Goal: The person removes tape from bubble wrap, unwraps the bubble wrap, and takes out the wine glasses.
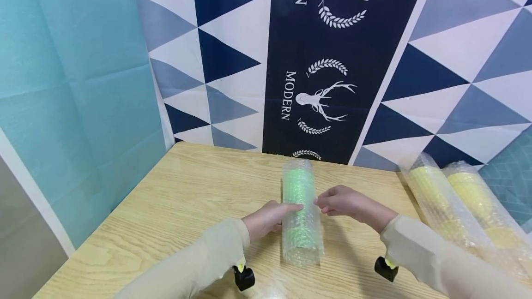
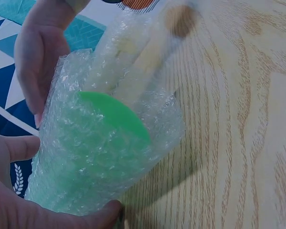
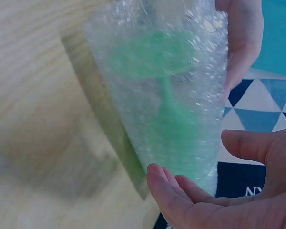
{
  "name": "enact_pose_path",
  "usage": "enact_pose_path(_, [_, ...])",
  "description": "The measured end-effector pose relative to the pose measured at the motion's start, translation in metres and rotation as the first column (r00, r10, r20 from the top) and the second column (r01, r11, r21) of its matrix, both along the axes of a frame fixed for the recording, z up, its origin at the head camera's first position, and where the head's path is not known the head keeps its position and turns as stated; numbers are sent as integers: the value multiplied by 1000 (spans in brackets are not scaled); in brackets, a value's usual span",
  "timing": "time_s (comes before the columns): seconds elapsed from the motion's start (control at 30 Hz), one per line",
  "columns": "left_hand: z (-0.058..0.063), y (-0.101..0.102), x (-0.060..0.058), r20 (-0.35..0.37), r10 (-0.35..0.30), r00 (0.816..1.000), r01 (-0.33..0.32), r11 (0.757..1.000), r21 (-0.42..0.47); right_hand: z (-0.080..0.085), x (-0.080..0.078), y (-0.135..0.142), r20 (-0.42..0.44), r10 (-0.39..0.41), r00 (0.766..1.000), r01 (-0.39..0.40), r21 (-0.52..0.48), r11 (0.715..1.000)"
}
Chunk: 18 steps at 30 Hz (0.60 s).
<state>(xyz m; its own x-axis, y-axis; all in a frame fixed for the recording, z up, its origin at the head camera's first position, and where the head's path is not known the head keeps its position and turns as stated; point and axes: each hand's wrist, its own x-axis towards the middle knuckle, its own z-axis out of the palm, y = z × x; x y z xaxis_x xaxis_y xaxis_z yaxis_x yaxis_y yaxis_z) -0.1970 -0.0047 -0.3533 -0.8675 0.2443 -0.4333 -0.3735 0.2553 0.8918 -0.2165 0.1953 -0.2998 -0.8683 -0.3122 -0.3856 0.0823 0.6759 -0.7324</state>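
Note:
A green goblet-like piece with a round foot and a narrow stem is rolled in clear bubble wrap, lying lengthwise on the wooden table. My left hand grips the roll from its left side, thumb across the top and the other fingers partly hidden beside it. By the roll's right edge is my right hand. Its thumb and fingers stand apart in the right wrist view, fingertips at the wrap's surface; whether they touch it I cannot tell.
Two bubble-wrapped yellow pieces, one nearer and one farther right, lie at the table's right side. The wooden table ends at a patterned cloth backdrop. A teal cloth hangs on the left.

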Motion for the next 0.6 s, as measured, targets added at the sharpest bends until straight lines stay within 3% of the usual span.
enact_pose_path(0.17, [4, 1, 1, 7, 12, 1000, -12, 999, -31, 12, -10, -5, -38, -15, 999, 18, 70, 997])
enact_pose_path(0.6, [4, 7, 4, -11, 33, 999, -34, 994, -103, 30, -32, -14, -77, -36, 996, 46, 131, 990])
